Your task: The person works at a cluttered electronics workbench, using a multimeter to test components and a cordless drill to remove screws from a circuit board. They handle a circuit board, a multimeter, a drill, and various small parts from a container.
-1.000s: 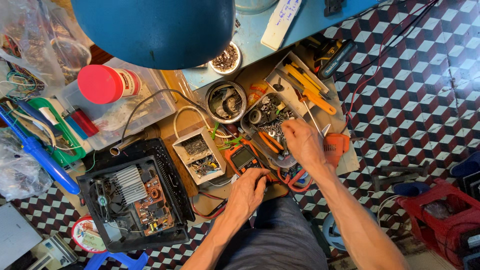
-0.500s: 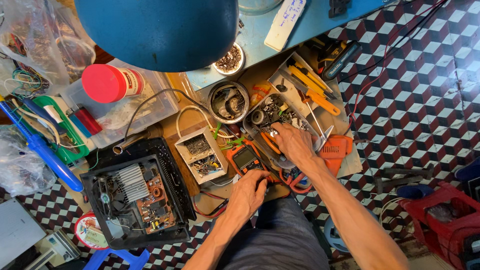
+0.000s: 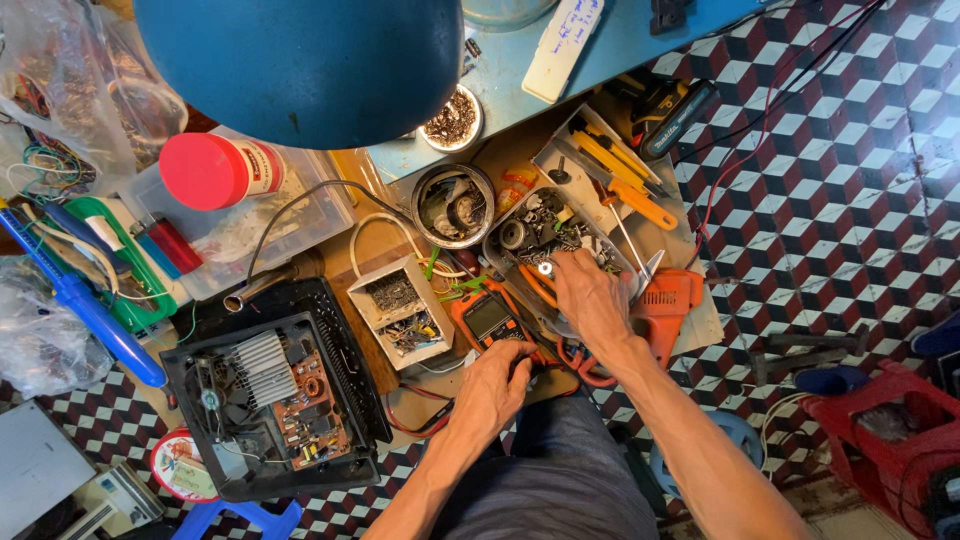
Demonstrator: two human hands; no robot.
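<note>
My left hand rests at the near edge of an orange multimeter on the wooden board, fingers curled against its lower end. My right hand reaches into a clear tray of small metal parts, fingers spread over the pieces; whether it pinches one I cannot tell. Orange-handled pliers lie under my right wrist.
An opened black device with heatsink and circuit board lies at left. Also here: a white box of screws, a round tin, a tray of yellow screwdrivers, a red-capped can, a blue lamp shade overhead and a red stool.
My right hand has moved up from beside the multimeter into the parts tray. The left hand has stayed at the multimeter.
</note>
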